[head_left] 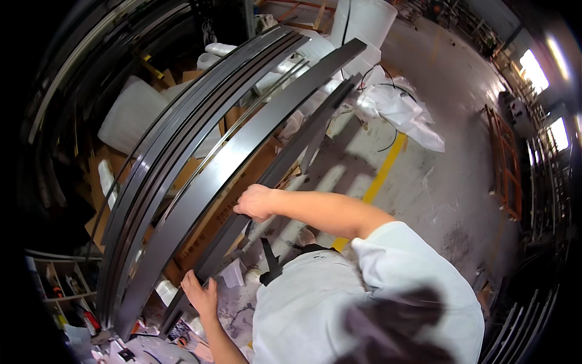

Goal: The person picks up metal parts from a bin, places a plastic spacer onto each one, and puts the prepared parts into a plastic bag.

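Our right hand (257,202) is curled nearly closed over a dark grey profile (225,235), its fingers bent down over the far edge and the back of the hand turned up. Our left hand (203,296) is looser: the thumb stands apart from the fingers, and the fingertips meet the same profile closer to its lower end. We cannot tell how firmly the left hand presses, since its palm is hidden from us.

The profile runs aslant beneath both hands, from beside our left wrist past the right hand to an upper end well beyond it. Just past it, on the side away from our body, a brown cardboard box (211,225) fills the gap to a broad, shiny grey profile (233,156). Farther off, a bundle of narrower profiles (176,142) lies along roughly the same line, with white foam wrap (133,115) behind it.

On our side of the profile, the grey floor (454,182) opens wide beyond the right arm, crossed by a yellow line (383,173). White plastic sheeting (400,115) lies on the floor near the profile's upper end, and a white drum-like roll (367,21) stands beyond. Room is tighter at the lower end, where loose small items crowd the left forearm and a divided tray (66,298) sits off at the corner.
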